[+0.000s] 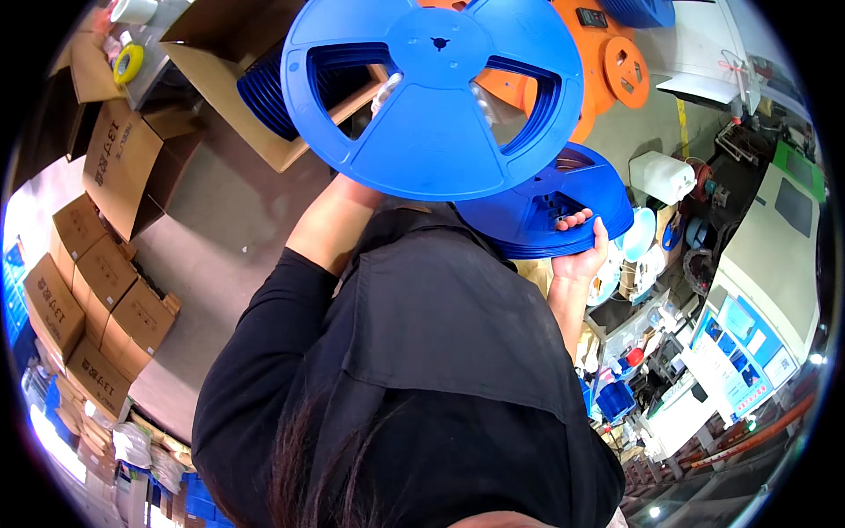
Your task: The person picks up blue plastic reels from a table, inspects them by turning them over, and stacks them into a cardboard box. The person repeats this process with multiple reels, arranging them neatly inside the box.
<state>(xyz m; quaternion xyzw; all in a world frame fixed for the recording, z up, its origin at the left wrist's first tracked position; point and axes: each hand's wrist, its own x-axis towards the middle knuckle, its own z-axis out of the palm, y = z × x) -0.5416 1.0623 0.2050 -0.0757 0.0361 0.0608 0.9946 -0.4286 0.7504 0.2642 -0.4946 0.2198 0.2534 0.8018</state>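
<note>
I have the right hand [584,257] clamped on stacked round blue plastic reels [509,222]; overlapping them, a broad blue plastic reel [427,132] mostly hides the left hand [362,189], whose grip I cannot tell. Reel handling seems the step; the next move likely calls for level support.

Reel [431,114] at twelve o'clock, reel stack [510,216] at two; cartons [106,273] at nine; reels [266,101] in box [216,101] at eleven.
</note>
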